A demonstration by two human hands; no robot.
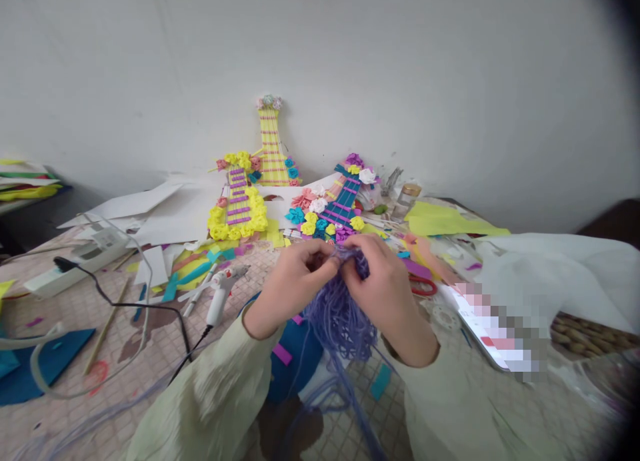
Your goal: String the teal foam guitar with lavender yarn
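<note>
A bundle of purple yarn (345,318) hangs from my two hands over the middle of the table. My left hand (303,278) pinches the top of it between thumb and fingers. Close beside it, my right hand (377,281) is closed on the same yarn, fingers curled over its upper end. Loose strands trail down toward the table's near edge. Beneath the yarn lies a dark blue piece (300,354) with a purple strip (283,354) on it. The fingertips partly hide the top of the bundle.
A glue gun (223,293) and power strip (80,261) with cables are on the left. Flower-trimmed woven pieces (239,198) stand by the wall. A phone (487,331), red-handled scissors (424,286), a jar (406,200) and white sheeting (565,261) are on the right.
</note>
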